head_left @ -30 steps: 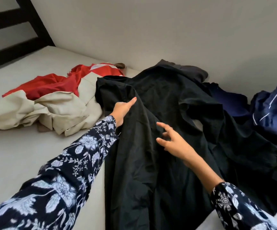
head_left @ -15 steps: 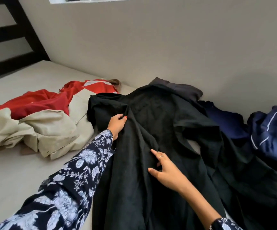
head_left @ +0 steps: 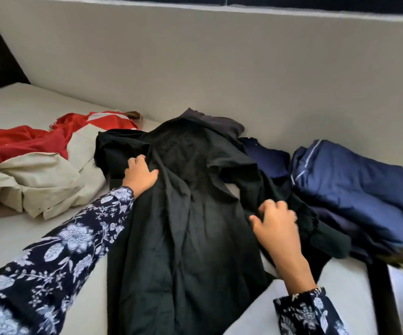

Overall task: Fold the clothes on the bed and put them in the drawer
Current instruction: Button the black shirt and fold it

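Observation:
A long black garment [head_left: 186, 213] lies spread lengthwise down the middle of the bed [head_left: 14, 238]. My left hand [head_left: 139, 176] sits on its upper left part, beside the folded-in sleeve, and its fingers curl into the cloth. At the garment's right edge my right hand [head_left: 278, 226] grips the black fabric by the right sleeve with bent fingers, slightly blurred. Both of my arms wear dark floral sleeves.
A red cloth [head_left: 24, 143] and a crumpled beige cloth [head_left: 38, 182] lie to the left. A pile of navy clothes [head_left: 355, 189] sits to the right against the grey wall [head_left: 219, 81]. A dark bed frame post [head_left: 381, 293] marks the bed's right edge.
The view tilted up and showed more wall. My left hand slid a little down the left sleeve area. My right hand moved from the garment's middle to its right edge and curled on the cloth.

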Demonstrator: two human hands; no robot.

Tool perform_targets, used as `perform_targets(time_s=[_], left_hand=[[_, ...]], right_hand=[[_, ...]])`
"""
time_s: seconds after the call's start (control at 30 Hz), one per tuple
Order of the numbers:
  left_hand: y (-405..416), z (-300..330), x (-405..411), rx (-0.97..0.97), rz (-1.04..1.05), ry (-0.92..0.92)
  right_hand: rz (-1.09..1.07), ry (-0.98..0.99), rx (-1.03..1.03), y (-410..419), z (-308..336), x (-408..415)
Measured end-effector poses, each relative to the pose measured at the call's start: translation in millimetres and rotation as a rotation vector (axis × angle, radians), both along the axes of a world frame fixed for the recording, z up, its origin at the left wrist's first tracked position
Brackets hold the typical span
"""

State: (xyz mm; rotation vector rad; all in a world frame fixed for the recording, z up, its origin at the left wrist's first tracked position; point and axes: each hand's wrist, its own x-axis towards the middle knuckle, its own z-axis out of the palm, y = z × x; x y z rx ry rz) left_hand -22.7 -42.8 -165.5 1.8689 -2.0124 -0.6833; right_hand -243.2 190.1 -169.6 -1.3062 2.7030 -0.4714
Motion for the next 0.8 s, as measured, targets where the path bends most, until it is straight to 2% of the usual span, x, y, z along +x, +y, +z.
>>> perform_targets(time_s=[0.1, 0.27, 0.37, 0.47, 0.63, 0.7, 0.8], left_hand=[[17, 19, -22, -0.018, -0.088, 0.023], [71, 39, -68, 0.048, -0.238, 0.085], [104, 42, -83, 0.165, -0.288, 0.169], [139, 51, -87, 0.325, -0.332, 0.254], [202, 51, -98, 0.849, -0.497, 0.399], [217, 44, -115, 0.936, -0.464, 0.6], [223, 56, -139, 0.911, -0.27, 0.958]], right_hand=[[-0.228, 0.175, -0.119, 23, 8, -32], [-0.288, 0.033, 0.216, 36, 10, -69], [-0.203, 0.027, 0.241, 37, 10, -75], [-0.108, -0.199, 0.173, 37, 25, -81], [0.09, -0.715, -0.011, 33, 65, -70], [0.211, -0.869, -0.116, 28, 76, -58], [0.441, -0.93, -0.169, 24, 80, -36]])
